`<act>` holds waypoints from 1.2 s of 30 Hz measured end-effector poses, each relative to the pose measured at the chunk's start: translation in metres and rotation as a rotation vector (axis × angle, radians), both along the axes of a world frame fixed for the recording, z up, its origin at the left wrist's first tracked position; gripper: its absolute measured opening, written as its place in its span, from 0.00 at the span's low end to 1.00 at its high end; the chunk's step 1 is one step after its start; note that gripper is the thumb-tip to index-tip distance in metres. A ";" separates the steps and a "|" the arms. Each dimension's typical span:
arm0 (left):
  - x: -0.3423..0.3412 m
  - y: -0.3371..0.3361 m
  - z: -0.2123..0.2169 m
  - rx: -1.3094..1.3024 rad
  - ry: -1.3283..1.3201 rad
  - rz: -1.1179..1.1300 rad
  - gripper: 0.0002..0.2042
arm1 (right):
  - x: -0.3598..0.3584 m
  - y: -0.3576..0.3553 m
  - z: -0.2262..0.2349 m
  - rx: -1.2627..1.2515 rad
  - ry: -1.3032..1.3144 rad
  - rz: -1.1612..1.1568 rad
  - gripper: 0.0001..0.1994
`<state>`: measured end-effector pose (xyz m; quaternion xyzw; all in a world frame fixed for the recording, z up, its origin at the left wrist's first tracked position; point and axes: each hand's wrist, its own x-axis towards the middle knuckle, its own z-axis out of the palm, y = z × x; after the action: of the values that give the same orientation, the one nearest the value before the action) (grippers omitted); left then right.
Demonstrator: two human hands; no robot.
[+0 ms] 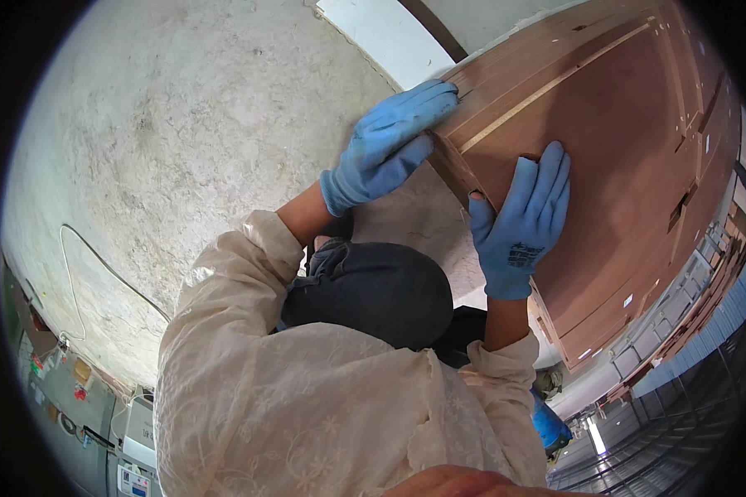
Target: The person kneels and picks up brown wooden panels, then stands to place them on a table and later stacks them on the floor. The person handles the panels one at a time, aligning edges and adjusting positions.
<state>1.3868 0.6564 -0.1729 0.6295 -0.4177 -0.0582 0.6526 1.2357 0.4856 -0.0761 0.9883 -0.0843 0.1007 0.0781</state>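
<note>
My left hand [385, 149], in a blue glove, reaches to the near left corner of a reddish-brown wooden panel [630, 182]. Its fingers are stretched straight, with the fingertips touching the panel's edge and the thumb apart by its end face. My right hand [522, 219], gloved the same way, lies on the panel's face. The fingers there are straight and flat, while the thumb rests at the near edge; bare fingertips show through the glove. A thin pale strip [559, 84] runs lengthwise over the panel. What lies beneath the panel is hidden.
A white board [389, 37] stands beyond the left hand, beside the rough grey concrete floor [182, 124]. A thin cable [99, 257] loops across at the left. White box-like equipment [139, 431] is at lower left. Something blue [549, 427] shows at lower right.
</note>
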 end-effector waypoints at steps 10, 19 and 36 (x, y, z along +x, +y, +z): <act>0.001 -0.013 0.003 -0.043 -0.050 -0.005 0.23 | 0.001 0.004 0.001 -0.007 -0.015 -0.053 0.39; -0.016 0.001 -0.001 -0.007 0.115 -0.019 0.25 | 0.002 0.001 0.000 0.022 -0.087 0.031 0.35; -0.022 -0.004 0.006 -0.032 0.188 0.002 0.23 | -0.001 0.004 0.009 0.029 -0.032 0.025 0.34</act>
<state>1.3644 0.6521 -0.1668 0.6111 -0.3549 -0.1098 0.6990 1.2351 0.4899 -0.0675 0.9885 -0.0747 0.1165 0.0609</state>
